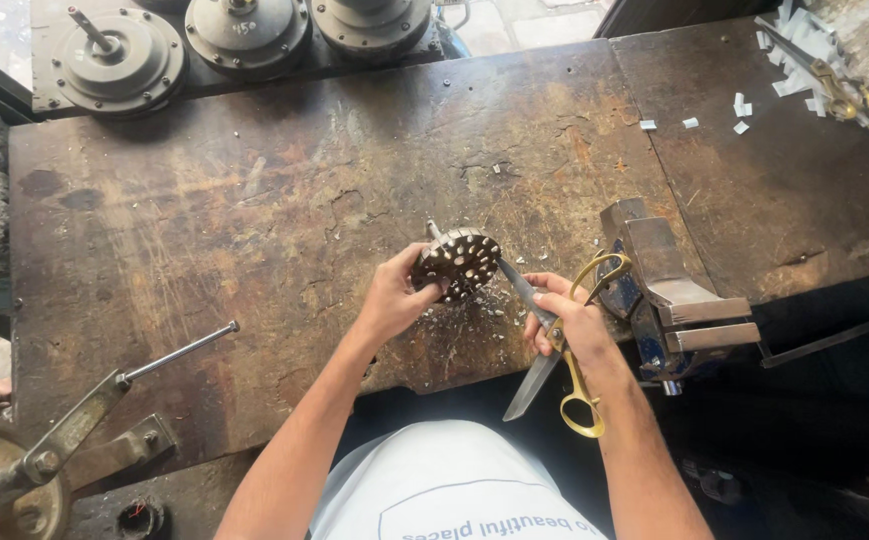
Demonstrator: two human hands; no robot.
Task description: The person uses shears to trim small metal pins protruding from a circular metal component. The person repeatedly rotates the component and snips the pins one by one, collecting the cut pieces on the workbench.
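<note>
My left hand [391, 297] grips a round dark metal core [457, 262] with slots around its rim and a short shaft, held just above the worn wooden bench [254, 230]. My right hand [572, 322] holds a large pair of scissors [544, 360] with brass-coloured handles. The scissors are spread open: one blade tip rests against the core's edge, and the other blade points down past the bench's near edge. Small pale scraps lie on the bench under the core.
A metal bench vise [669, 290] is fixed right of my right hand. Three round grey motor housings [244, 35] line the far edge. A hand-crank tool with a long rod [84, 420] stands at the near left. Paper scraps and another pair of scissors [819, 75] lie far right.
</note>
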